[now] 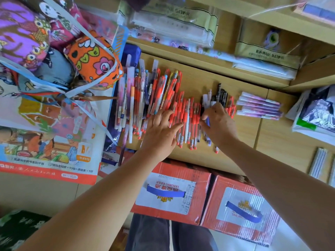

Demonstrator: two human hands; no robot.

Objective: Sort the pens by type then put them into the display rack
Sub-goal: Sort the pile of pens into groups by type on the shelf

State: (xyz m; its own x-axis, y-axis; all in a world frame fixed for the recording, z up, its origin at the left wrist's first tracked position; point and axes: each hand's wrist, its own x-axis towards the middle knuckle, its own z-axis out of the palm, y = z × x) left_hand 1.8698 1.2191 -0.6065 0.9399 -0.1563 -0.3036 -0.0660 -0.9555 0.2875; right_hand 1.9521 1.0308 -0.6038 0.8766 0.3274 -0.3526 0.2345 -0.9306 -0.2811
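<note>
A wide heap of pens lies on the wooden shelf top (199, 77). Most are red-capped pens (163, 91); white and patterned pens (129, 98) lie at the left, black pens (221, 94) stand behind my right hand, and a separate group of purple pens (259, 106) lies at the right. My left hand (161, 129) rests flat, fingers spread, on the red pens in the middle. My right hand (220, 122) is curled over pens just to its right, thumb and fingers pinching a blue pen (208, 122). No display rack is recognisable.
Bagged colourful pencil cases (54, 51) and a printed package (47, 145) crowd the left. Two red cardboard boxes (174, 189) stand below the shelf edge. Packaged stationery (174, 22) fills the shelf behind. A plastic bag (315, 113) lies at the right.
</note>
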